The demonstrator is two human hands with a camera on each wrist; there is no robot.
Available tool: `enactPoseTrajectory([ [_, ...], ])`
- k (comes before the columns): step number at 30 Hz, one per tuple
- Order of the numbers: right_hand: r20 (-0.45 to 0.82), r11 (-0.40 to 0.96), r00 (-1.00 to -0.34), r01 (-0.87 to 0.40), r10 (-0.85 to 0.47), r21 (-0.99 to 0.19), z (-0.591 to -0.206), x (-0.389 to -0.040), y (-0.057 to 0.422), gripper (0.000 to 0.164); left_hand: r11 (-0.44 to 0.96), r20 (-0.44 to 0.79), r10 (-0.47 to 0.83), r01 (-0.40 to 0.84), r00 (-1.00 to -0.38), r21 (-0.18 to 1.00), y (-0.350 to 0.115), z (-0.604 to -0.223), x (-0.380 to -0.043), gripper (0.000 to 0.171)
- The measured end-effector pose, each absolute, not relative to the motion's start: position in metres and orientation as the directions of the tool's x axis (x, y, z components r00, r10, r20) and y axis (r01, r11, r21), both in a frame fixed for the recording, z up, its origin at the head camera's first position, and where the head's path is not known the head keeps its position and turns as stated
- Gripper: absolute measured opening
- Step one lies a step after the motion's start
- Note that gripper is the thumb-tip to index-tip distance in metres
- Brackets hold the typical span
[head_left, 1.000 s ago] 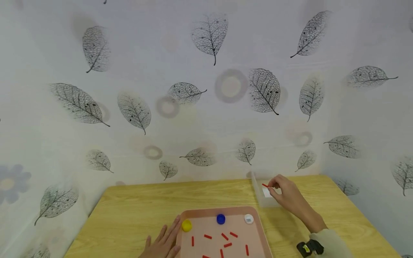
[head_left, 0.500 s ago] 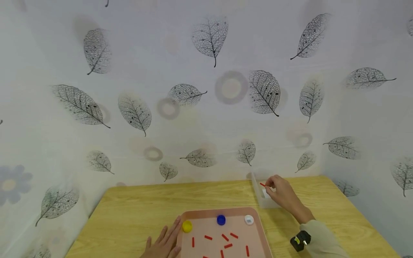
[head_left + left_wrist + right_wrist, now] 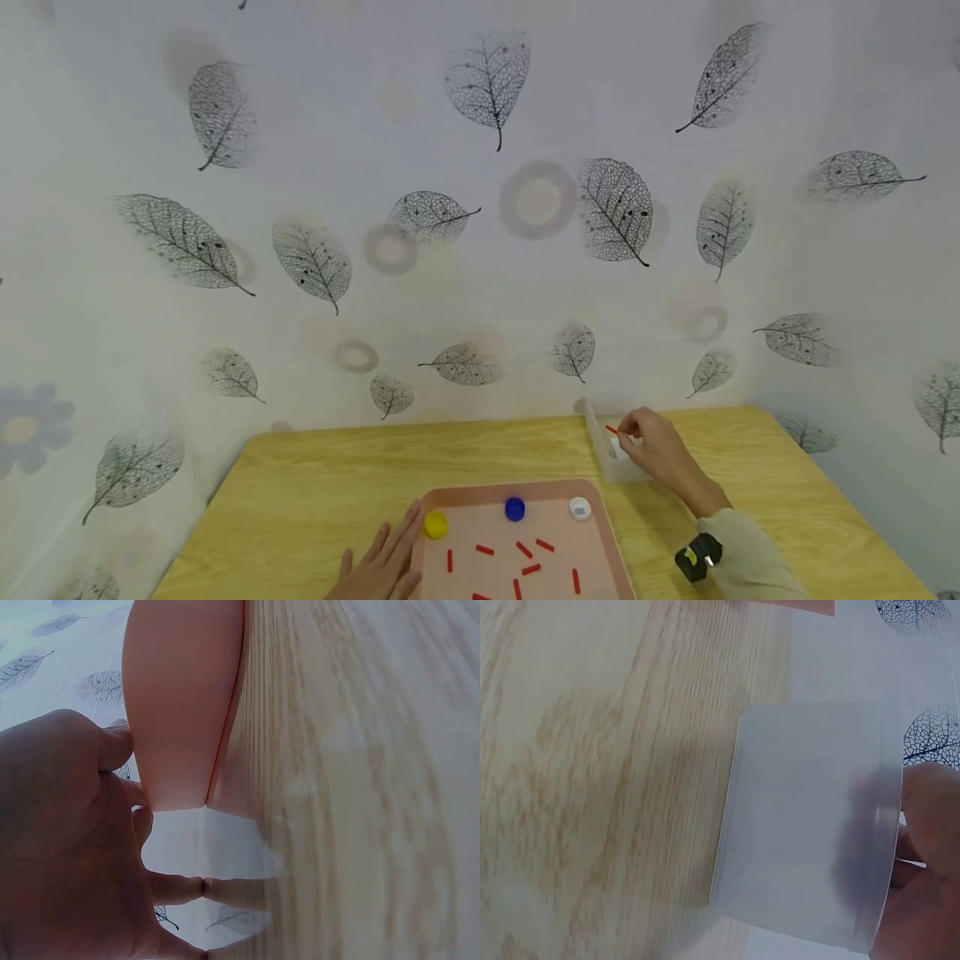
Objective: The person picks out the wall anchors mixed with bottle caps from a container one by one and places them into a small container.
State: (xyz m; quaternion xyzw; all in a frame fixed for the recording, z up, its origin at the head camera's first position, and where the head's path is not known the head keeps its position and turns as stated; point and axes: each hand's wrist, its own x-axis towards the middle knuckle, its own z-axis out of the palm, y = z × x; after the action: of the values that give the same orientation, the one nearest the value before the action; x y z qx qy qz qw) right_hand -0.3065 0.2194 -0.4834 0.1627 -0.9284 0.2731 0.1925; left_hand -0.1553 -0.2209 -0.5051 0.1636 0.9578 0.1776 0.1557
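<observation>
Taking the pink tray (image 3: 480,521) as the clock, the right hand (image 3: 663,450) is at one o'clock, at the mouth of a translucent box (image 3: 622,472). Its thumb and fingers are curled closely together, pinching a red stick (image 3: 611,429). This stick is slim, straight and plain bright red; its free end points to ten o'clock over the box. Similar short red sticks (image 3: 531,569) lie scattered at various angles on the tray. The left hand (image 3: 378,567), at nine o'clock, has straight, spread fingers against the tray's side and grips nothing. Inside the rim sit a yellow cap (image 3: 435,525) at eleven, a blue cap (image 3: 514,509) at twelve and a white cap (image 3: 580,509) at one.
</observation>
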Motion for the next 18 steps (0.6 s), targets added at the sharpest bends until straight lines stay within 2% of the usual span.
enactPoseTrajectory([
  [1, 0.443, 0.799, -0.875, -0.405, -0.197, -0.445, -0.4833, -0.3065, 0.2195, 0.008, 0.878, -0.227, 0.352, 0.236, -0.908, 0.417, -0.2199, -0.5059, -0.1562, 0.071],
  [7, 0.427, 0.798, -0.881, -0.401, -0.203, -0.449, -0.4825, -0.3060, 0.2206, 0.008, 0.862, -0.184, 0.346, 0.235, -0.920, 0.448, -0.2177, -0.5073, -0.1575, 0.065],
  [9, 0.434, 0.797, -0.877, -0.408, -0.206, -0.446, -0.4826, -0.3061, 0.2209, 0.009, 0.858, -0.185, 0.347, 0.232, -0.919, 0.458, -0.2174, -0.5061, -0.1569, 0.065],
  [13, 0.454, 0.796, -0.867, -0.418, -0.206, -0.437, -0.4827, -0.3072, 0.2209, 0.010, 0.886, -0.251, 0.349, 0.231, -0.903, 0.402, -0.2185, -0.5022, -0.1536, 0.073],
  [18, 0.470, 0.797, -0.857, -0.428, -0.209, -0.426, -0.4829, -0.3084, 0.2211, 0.010, 0.863, -0.192, 0.348, 0.233, -0.918, 0.449, -0.2175, -0.5041, -0.1565, 0.069],
])
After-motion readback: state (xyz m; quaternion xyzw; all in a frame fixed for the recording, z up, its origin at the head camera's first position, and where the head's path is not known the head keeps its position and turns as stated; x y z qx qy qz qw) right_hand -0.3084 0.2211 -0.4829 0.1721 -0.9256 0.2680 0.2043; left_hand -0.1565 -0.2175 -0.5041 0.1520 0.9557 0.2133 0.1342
